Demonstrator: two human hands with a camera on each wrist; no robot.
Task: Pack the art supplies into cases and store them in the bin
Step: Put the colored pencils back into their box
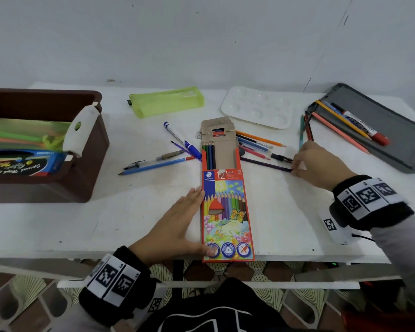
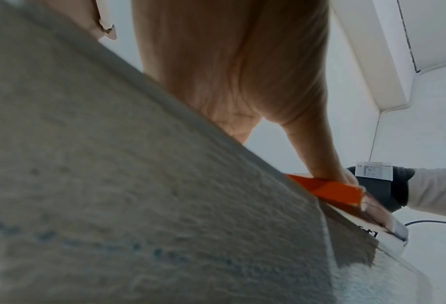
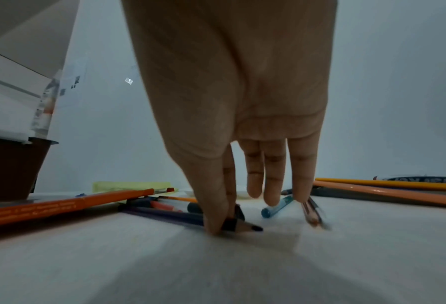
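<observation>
A red colored-pencil box (image 1: 227, 212) lies at the table's front middle, its top flap open and several pencils (image 1: 209, 156) in its left side. My left hand (image 1: 187, 219) lies flat along the box's left edge, fingers straight and the thumb pressing on its bottom corner; the left wrist view shows that thumb on the orange box edge (image 2: 328, 191). My right hand (image 1: 294, 169) is to the right of the box. Its thumb and forefinger pinch the purple pencil (image 1: 266, 165) near its sharpened tip (image 3: 242, 226), and the pencil still lies on the table.
A brown bin (image 1: 94, 152) holding packed cases stands at the left. A green mesh pouch (image 1: 165, 101) and a white palette (image 1: 256, 106) lie at the back. A grey tin (image 1: 381, 130) with pencils and a marker is at right. Loose pens (image 1: 158, 161) and pencils (image 1: 256, 144) flank the box.
</observation>
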